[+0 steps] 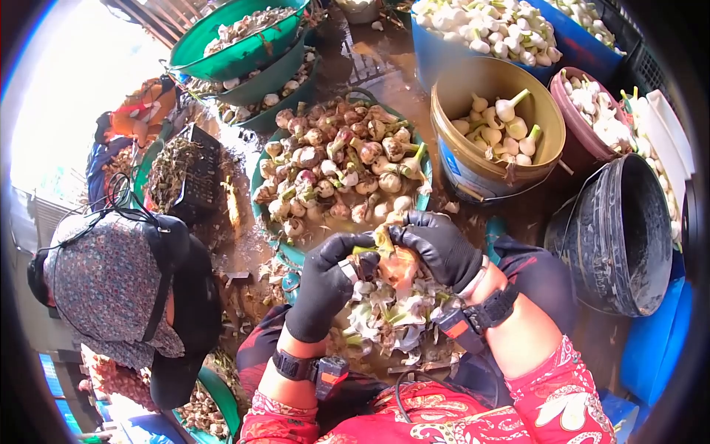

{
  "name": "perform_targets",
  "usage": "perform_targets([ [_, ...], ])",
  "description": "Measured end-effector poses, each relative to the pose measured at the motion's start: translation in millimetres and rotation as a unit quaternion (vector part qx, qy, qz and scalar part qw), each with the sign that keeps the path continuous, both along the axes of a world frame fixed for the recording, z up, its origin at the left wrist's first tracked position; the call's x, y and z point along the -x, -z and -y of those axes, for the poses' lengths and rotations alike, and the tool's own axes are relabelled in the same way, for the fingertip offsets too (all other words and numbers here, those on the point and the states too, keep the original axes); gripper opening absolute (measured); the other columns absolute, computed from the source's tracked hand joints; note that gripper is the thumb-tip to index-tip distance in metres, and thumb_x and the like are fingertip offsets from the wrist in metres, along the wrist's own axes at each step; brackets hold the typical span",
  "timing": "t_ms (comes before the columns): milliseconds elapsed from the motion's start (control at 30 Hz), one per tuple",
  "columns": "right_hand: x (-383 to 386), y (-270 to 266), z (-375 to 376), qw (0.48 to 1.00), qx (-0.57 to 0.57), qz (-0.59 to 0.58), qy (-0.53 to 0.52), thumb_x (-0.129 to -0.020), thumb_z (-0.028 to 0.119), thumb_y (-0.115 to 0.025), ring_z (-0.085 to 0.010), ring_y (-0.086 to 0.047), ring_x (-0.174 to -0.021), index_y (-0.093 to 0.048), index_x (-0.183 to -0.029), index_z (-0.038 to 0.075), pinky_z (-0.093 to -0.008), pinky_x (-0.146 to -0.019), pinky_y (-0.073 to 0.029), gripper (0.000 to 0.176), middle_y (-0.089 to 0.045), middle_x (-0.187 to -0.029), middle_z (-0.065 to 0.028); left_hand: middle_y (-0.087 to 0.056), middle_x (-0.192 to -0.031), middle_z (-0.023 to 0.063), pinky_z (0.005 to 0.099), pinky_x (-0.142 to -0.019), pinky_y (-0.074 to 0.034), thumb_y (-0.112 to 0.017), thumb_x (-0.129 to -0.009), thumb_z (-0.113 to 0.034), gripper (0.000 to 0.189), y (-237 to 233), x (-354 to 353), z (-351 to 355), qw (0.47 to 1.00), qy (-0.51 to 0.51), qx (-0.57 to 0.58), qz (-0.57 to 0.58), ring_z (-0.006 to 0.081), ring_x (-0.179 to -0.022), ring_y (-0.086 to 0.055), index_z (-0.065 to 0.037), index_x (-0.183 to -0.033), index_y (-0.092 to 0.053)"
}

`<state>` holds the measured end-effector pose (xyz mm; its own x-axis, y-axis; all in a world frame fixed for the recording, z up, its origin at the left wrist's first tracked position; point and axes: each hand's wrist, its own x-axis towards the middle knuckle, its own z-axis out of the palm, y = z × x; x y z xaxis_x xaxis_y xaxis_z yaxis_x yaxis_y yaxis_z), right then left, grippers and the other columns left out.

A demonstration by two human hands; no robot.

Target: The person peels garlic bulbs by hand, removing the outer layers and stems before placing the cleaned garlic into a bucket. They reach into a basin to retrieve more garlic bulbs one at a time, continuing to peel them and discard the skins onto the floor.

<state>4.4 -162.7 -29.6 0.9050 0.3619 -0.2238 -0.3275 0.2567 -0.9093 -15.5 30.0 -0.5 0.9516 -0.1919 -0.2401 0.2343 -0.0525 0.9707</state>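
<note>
My left hand (327, 275) and my right hand (442, 248), both in black gloves, meet over my lap with fingers closed on a garlic bulb (383, 240). Yellowish skin and a bit of green stem show between the fingertips; the fingers cover most of the bulb. A pale, shiny band (347, 269) sits at the fingers of my left hand. Below the hands lies a heap of peeled garlic skins (396, 318). Just beyond them stands a green basin (257, 194) full of unpeeled garlic bulbs (325, 159).
A yellowish bucket (551, 89) holds cleaned garlic at the right, beside a black bucket (584, 237) and a pink tub (573, 140). Blue containers of white garlic (488, 29) stand behind. Stacked green basins (277, 55) are at upper left. Another person (111, 274) sits at my left.
</note>
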Motion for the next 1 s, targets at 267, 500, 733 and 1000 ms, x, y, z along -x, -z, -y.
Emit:
perform_targets([
  [267,-0.6,-8.7,24.1,0.95,-0.267,0.048,0.153,-0.097,0.014,-0.044,-0.0149,-0.06,-0.088,-0.055,-0.109,0.002,-0.0282,-0.081,-0.05,0.02,-0.06,-0.1,-0.0039,-0.063,-0.088,0.0049,0.0289,-0.06,-0.05,-0.059,-0.089,-0.024,0.024,32.0,-20.0,-43.0,0.969,-0.151,0.176,-0.085,0.0163,-0.068,-0.061,-0.004,-0.102,-0.058],
  [500,7.8,23.8,29.0,0.876,0.378,0.295,-0.042,-0.079,0.018,-0.06,-0.0177,-0.065,-0.074,-0.06,-0.103,0.004,-0.0311,-0.07,-0.05,0.028,-0.067,-0.089,-0.0143,-0.063,-0.091,0.0059,0.0283,-0.062,-0.052,-0.049,-0.096,-0.024,0.034,49.7,-11.8,-40.7,0.974,-0.104,0.201,-0.028,0.0138,-0.073,-0.06,-0.003,-0.122,-0.053],
  [733,5.3,2.7,14.2,0.928,0.368,0.035,-0.049,-0.077,0.013,-0.062,-0.017,-0.063,-0.077,-0.06,-0.101,0.004,-0.0318,-0.07,-0.05,0.026,-0.065,-0.086,-0.0132,-0.061,-0.087,0.003,0.0278,-0.06,-0.046,-0.055,-0.092,-0.025,0.032,39.9,-10.5,-8.3,0.93,-0.098,0.315,-0.162,0.0134,-0.066,-0.055,-0.008,-0.119,-0.054],
  [1000,11.5,-2.6,3.9,0.905,0.238,0.275,0.22,-0.074,0.008,-0.065,-0.0229,-0.065,-0.078,-0.062,-0.097,0.005,-0.0319,-0.068,-0.051,0.023,-0.062,-0.086,-0.012,-0.061,-0.11,0.0075,0.0294,-0.07,-0.052,-0.051,-0.093,-0.021,0.037,37.8,-6.5,18.5,0.91,-0.042,0.376,-0.173,0.0171,-0.087,-0.061,-0.004,-0.126,-0.051],
])
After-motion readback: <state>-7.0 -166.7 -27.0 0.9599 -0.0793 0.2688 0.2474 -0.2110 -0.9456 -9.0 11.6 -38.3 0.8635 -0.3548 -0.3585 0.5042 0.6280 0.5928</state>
